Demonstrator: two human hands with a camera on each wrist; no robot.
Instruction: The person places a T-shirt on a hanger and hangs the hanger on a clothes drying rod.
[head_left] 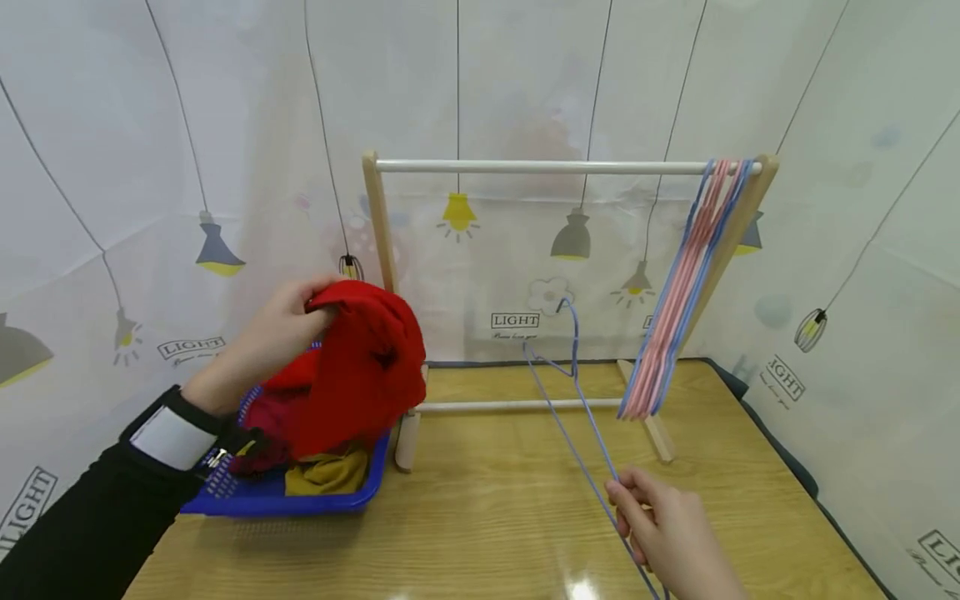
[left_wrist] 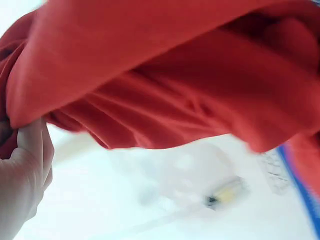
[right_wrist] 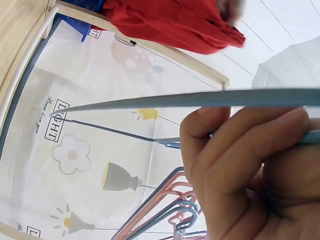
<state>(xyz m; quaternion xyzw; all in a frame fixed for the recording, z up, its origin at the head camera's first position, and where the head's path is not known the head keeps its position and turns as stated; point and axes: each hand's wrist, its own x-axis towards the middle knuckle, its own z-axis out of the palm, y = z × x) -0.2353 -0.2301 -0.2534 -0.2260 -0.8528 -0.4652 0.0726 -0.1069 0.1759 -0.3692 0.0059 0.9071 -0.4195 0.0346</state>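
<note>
My left hand point(head_left: 294, 321) grips a red cloth garment point(head_left: 367, 367) by its upper edge. Folds of the garment hang over the blue basket point(head_left: 330, 502), and its exact kind cannot be told. In the left wrist view the fingers point(left_wrist: 34, 145) pinch the red fabric point(left_wrist: 150, 80) from below. Lower right, my right hand point(head_left: 663, 521) holds a blue clothes hanger point(head_left: 555, 408) by its side, hook pointing away toward the rack. Curled fingers wrap the hanger's thin bar point(right_wrist: 165, 100) in the right wrist view.
A wooden rack with a white top rail point(head_left: 540, 167) stands at the back of the table point(head_left: 465, 517). Several pink and blue hangers point(head_left: 686, 292) hang at its right end. Dark red and mustard clothes point(head_left: 330, 473) lie in the basket at left. A lamp-print sheet point(head_left: 480, 83) surrounds the table.
</note>
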